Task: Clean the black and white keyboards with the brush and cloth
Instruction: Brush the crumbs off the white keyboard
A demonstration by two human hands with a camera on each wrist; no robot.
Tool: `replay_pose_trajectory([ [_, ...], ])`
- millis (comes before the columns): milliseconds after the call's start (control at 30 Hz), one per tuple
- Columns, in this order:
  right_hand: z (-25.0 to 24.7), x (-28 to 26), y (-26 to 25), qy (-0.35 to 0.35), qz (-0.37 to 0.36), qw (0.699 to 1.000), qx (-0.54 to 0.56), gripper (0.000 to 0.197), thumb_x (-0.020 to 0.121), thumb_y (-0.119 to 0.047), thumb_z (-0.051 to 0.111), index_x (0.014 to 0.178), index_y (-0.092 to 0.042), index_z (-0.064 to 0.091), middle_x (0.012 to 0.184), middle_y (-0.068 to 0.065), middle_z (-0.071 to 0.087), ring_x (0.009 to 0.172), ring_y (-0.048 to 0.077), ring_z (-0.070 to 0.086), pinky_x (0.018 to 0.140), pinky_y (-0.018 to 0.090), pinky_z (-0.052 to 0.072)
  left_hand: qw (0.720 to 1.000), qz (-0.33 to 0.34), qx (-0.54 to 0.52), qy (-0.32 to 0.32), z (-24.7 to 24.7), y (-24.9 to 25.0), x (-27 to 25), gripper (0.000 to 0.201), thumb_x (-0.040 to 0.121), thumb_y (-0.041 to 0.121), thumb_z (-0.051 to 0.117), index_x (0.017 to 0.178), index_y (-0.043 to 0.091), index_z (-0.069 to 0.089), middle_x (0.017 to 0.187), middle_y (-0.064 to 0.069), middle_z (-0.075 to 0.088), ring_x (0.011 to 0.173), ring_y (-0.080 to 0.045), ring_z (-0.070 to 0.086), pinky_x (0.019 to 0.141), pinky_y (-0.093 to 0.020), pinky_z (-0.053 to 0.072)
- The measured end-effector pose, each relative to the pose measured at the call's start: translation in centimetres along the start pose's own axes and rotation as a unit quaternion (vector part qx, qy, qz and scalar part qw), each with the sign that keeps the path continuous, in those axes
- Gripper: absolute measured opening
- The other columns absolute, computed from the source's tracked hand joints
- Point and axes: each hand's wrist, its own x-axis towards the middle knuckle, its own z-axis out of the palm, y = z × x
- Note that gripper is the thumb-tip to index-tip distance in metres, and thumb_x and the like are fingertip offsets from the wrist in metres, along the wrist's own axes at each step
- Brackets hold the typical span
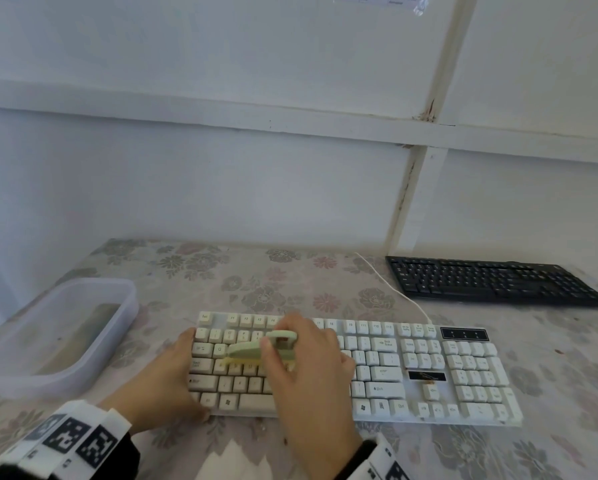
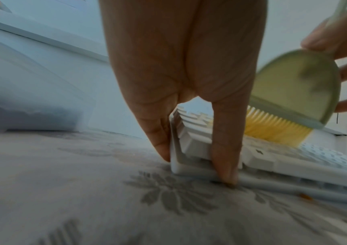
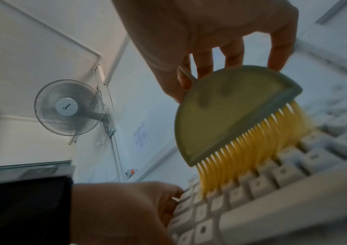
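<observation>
Left hand (image 1: pixel 164 381) straight-fingered and low; right hand (image 1: pixel 308 368) beside it, fingertips around brush (image 1: pixel 245 351).

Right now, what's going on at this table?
A person is brushing the white keyboard. Their right hand holds a green brush, with its yellow bristles down on the left-side keys. Their left hand braces the keyboard's left end, fingers straight against the corner. The black keyboard lies apart at the back right, with no hand on it. A plastic tub sits to the left.

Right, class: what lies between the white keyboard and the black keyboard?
In the head view, only floral tablecloth, crossed by a white cable, lies between the white keyboard and the black keyboard.
</observation>
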Motion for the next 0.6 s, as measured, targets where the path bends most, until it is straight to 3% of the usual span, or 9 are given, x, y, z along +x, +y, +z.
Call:
replay_pose_trajectory([
  [133, -0.7, -0.3, -0.4, 0.020, -0.020, 0.999, 0.020, 0.039, 0.075, -0.062, 0.015, 0.092, -0.039, 0.042, 0.098, -0.018, 0.052, 0.098, 0.001, 0.041, 0.094, 0.033, 0.023, 1.000, -0.005, 0.004, 0.002, 0.1, -0.5, 0.1, 0.088, 0.053, 0.026, 0.078, 0.122, 0.040, 0.025, 0.120, 0.021, 0.044, 0.109, 0.003, 0.047, 0.081, -0.008, 0.039],
  [200, -0.6, -0.6, -0.5, 0.025, -0.014, 0.996, 0.090, 0.032, 0.076, -0.064, 0.022, 0.086, -0.042, 0.043, 0.097, -0.019, 0.051, 0.097, 0.000, 0.042, 0.095, 0.036, 0.031, 1.000, -0.005, 0.010, 0.008, 0.2, -0.6, 0.2, 0.088, 0.057, 0.021, 0.079, 0.125, 0.037, 0.025, 0.120, 0.020, 0.044, 0.109, 0.001, 0.047, 0.082, -0.010, 0.039],
  [267, -0.8, -0.7, 0.1, 0.039, 0.005, 0.993, 0.114, 0.025, 0.081, -0.062, 0.032, 0.084, -0.041, 0.044, 0.097, -0.021, 0.051, 0.096, 0.000, 0.043, 0.092, 0.036, 0.035, 1.000, -0.002, 0.013, 0.009, 0.3, -0.7, 0.1, 0.087, 0.059, 0.022, 0.080, 0.125, 0.037, 0.025, 0.120, 0.019, 0.044, 0.110, 0.000, 0.048, 0.084, -0.012, 0.039],
  [400, -2.2, -0.6, 1.9, 0.055, 0.045, 0.997, 0.030, 0.016, 0.094, -0.042, 0.044, 0.080, -0.035, 0.042, 0.084, -0.015, 0.052, 0.095, 0.000, 0.043, 0.089, 0.028, 0.020, 1.000, -0.001, 0.009, 0.009, 0.2, -0.9, 0.2, 0.088, 0.058, 0.026, 0.079, 0.127, 0.038, 0.025, 0.123, 0.018, 0.046, 0.113, -0.001, 0.049, 0.095, -0.017, 0.041],
  [467, -2.7, -0.8, 1.8, 0.059, 0.034, 0.997, 0.043, 0.016, 0.093, -0.042, 0.046, 0.078, -0.036, 0.043, 0.089, -0.014, 0.054, 0.096, 0.001, 0.043, 0.093, 0.030, 0.024, 1.000, -0.002, 0.009, 0.005, 0.2, -1.0, 0.2, 0.090, 0.055, 0.029, 0.078, 0.127, 0.037, 0.026, 0.123, 0.017, 0.046, 0.113, -0.002, 0.049, 0.098, -0.021, 0.041],
  [533, -2.7, -1.0, 1.4, 0.065, 0.016, 0.994, 0.089, 0.017, 0.087, -0.051, 0.046, 0.079, -0.037, 0.048, 0.102, -0.023, 0.052, 0.098, 0.000, 0.044, 0.093, 0.036, 0.033, 1.000, 0.001, 0.005, 0.004, 0.2, -0.9, 0.2, 0.091, 0.050, 0.035, 0.075, 0.127, 0.036, 0.027, 0.123, 0.017, 0.046, 0.114, -0.002, 0.049, 0.100, -0.022, 0.041],
  [600, -2.7, -1.2, 1.8, 0.088, 0.015, 0.991, 0.097, 0.020, 0.081, -0.058, 0.041, 0.083, -0.039, 0.048, 0.099, -0.024, 0.054, 0.096, 0.000, 0.047, 0.092, 0.041, 0.039, 1.000, 0.003, 0.002, 0.007, 0.3, -0.9, 0.2, 0.091, 0.051, 0.036, 0.076, 0.128, 0.036, 0.028, 0.124, 0.017, 0.047, 0.114, -0.002, 0.049, 0.100, -0.022, 0.041],
])
